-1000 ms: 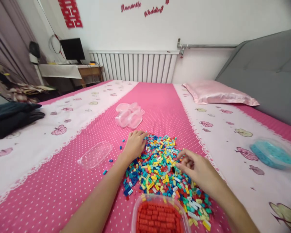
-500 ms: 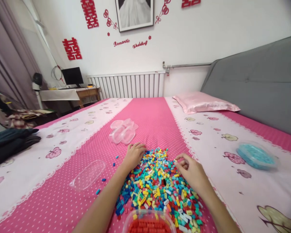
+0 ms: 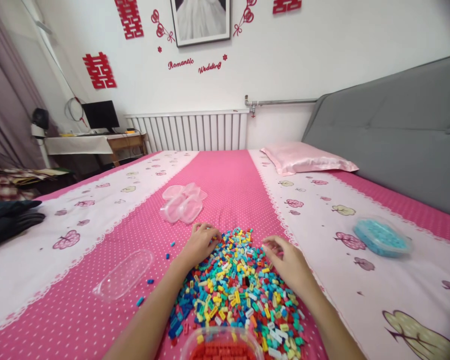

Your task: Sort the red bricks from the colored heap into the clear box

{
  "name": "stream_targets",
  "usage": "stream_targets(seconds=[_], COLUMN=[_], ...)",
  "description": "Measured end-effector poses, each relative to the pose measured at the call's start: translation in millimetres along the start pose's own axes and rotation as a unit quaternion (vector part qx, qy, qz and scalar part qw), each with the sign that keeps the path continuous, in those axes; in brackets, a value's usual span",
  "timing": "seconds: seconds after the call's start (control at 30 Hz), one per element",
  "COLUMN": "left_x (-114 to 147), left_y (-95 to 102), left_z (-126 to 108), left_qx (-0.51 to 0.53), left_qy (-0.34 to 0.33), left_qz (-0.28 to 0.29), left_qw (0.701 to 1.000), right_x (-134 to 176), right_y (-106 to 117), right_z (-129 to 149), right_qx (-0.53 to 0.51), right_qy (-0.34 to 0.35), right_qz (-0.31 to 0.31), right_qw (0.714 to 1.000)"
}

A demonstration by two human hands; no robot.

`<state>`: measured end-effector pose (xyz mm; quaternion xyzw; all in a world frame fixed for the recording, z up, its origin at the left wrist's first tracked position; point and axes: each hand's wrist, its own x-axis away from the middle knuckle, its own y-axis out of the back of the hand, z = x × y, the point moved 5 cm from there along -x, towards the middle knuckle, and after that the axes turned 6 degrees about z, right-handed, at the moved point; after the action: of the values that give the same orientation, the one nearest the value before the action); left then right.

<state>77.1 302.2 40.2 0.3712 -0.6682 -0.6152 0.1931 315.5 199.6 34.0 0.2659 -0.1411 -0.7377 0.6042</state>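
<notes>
A heap of small multicoloured toy bricks (image 3: pixel 232 280) is spread over the pink bedspread between my arms. At the heap's upper left edge, my left hand (image 3: pixel 200 243) rests with its fingers bent and apart, the tips touching the outer bricks. On the opposite side, my right hand (image 3: pixel 283 255) hovers by the heap's edge, fingers curved and the thumb apart from them. I see nothing clearly held in either hand. In front of me stands a clear plastic box (image 3: pixel 222 334) with red bricks in rows, cut off by the lower picture edge.
Several clear plastic pieces (image 3: pixel 183 202) lie beyond my left hand. A clear lid (image 3: pixel 125 275) is at the left, near a few stray blue bricks (image 3: pixel 140 301). A clear box of light blue bricks (image 3: pixel 382 237) sits at the right. A pink pillow (image 3: pixel 307 157) lies farther back.
The whole view has shifted slightly, so things appear farther left. My right hand's fingers have loosened a little at the heap's edge. My left hand stays at about the same place.
</notes>
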Motion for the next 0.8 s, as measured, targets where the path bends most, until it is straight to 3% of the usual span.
stream_targets(seconds=[0.13,0.3,0.47,0.6,0.8], left_x=[-1.3,1.4,6.6,8.7,9.9], left_y=[0.5,4.1,10.4,14.6,21.0], left_z=[-0.4,-2.5,-1.1,1.7,-1.4], left_qx=[0.005,0.026,0.065,0.124,0.239], left_qy=[0.002,0.005,0.022,0.036,0.026], left_qz=[0.000,-0.008,-0.030,-0.059,-0.077], left_qw=[1.000,1.000,0.997,0.990,0.967], right_x=[-10.2,-51.0,-86.2,-86.8,-74.3], right_y=[-3.0,-8.9,-34.2,-50.0,-41.5], right_z=[-8.8,-9.9,4.1,12.3,27.1], right_qx=[0.030,0.105,0.167,0.207,0.181], right_qy=[0.005,0.016,0.022,0.022,0.056], right_qz=[-0.009,0.027,0.073,0.077,0.031], right_qw=[1.000,0.994,0.983,0.975,0.981])
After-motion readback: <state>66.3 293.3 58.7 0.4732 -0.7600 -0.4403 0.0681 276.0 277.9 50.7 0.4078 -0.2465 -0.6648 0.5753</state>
